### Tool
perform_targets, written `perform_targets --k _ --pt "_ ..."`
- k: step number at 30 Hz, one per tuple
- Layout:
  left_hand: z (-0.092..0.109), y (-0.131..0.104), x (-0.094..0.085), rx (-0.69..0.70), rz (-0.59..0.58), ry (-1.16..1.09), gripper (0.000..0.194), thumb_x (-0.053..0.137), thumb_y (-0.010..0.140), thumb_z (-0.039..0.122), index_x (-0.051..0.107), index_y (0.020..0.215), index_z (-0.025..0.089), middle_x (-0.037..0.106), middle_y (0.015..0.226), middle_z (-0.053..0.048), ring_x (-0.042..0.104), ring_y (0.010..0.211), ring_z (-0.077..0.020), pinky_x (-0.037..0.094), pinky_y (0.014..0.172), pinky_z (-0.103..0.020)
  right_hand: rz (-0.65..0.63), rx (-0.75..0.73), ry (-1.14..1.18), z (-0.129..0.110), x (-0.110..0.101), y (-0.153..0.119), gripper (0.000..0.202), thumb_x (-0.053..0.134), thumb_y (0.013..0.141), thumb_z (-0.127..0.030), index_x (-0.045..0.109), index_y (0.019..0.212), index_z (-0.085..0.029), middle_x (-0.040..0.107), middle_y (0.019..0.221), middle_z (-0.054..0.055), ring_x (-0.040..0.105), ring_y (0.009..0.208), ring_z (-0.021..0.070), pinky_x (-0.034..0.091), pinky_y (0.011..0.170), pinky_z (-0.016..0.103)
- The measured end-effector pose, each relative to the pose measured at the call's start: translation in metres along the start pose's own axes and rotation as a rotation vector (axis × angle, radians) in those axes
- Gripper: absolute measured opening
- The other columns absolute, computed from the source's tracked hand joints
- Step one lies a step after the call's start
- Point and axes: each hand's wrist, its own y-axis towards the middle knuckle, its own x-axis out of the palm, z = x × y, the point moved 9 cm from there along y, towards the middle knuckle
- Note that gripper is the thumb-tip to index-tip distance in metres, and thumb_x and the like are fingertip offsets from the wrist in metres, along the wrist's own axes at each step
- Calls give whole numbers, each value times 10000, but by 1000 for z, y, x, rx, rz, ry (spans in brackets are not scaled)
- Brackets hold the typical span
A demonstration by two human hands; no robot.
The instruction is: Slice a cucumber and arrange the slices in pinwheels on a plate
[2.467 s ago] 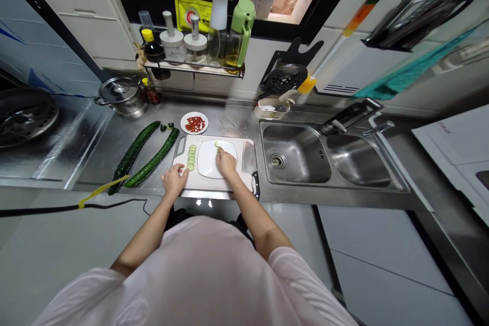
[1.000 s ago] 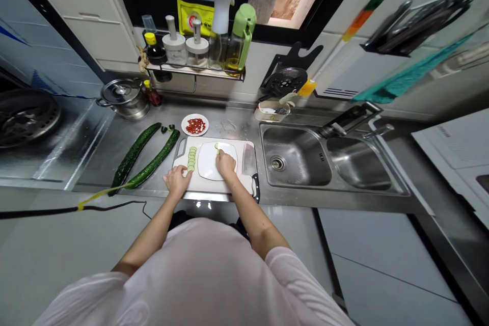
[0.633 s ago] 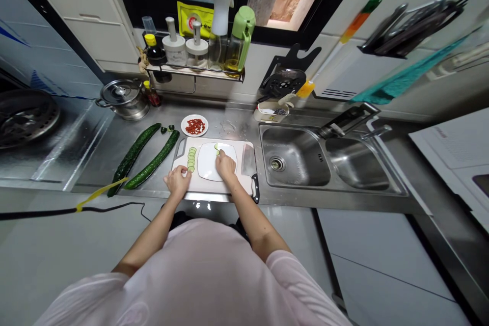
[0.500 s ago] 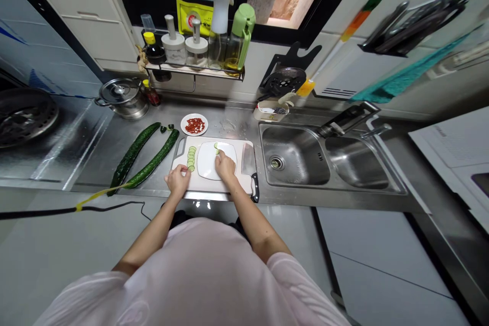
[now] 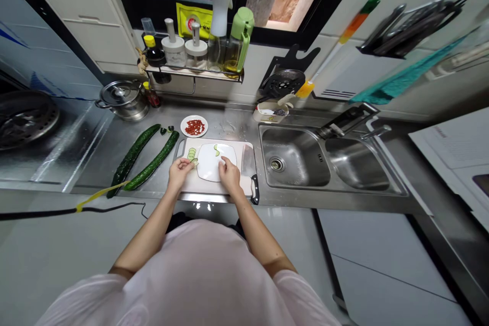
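My left hand pinches a cucumber slice at the left edge of a white square plate. A short row of cucumber slices lies just beyond it on the white cutting board. Over the plate's right part is my right hand, its thumb and forefinger apart with nothing between them. A couple of thin slices rest near the plate's far edge. The knife lies along the board's right side, its handle toward me.
Two long cucumbers lie left of the board. Behind it stands a small plate of chopped red pieces. A lidded pot is at the back left, a double sink at the right. Bottles fill the wall shelf.
My left hand has lifted a slice from the near end of the row and brought it to the plate. My right hand has drawn back from the slices on the plate, its fingers opened.
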Motion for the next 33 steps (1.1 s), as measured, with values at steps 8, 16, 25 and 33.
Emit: perform_targets --k 8,16,25,33 --pt "61 -23 30 78 -136 -53 309 776 627 364 594 785 171 583 748 5 543 687 -105 438 673 -228 168 -220 320 -55 -50 -5 339 479 907 -357 620 1166 -191 639 876 30 571 731 141 460 746 258" --pt "106 -43 35 259 -170 96 209 735 696 330 619 790 184 591 770 -2 496 679 -110 410 688 -243 147 -458 418 -103 -84 -15 236 555 894 -324 666 1094 -263 598 1019 54 531 1028 201 443 905 359" --pt "111 -48 41 287 -175 132 230 739 687 311 626 841 184 628 817 -14 527 708 -115 412 712 -247 104 -496 456 -107 -82 -14 147 554 901 -315 671 878 -229 595 1018 50 521 1044 195 410 942 374" --pt "83 -52 58 -9 -292 -140 373 738 690 447 601 911 180 651 781 -28 565 658 -101 395 582 -205 207 -270 743 -88 -96 -3 220 555 876 -381 631 773 -203 619 924 60 583 937 180 483 712 284"
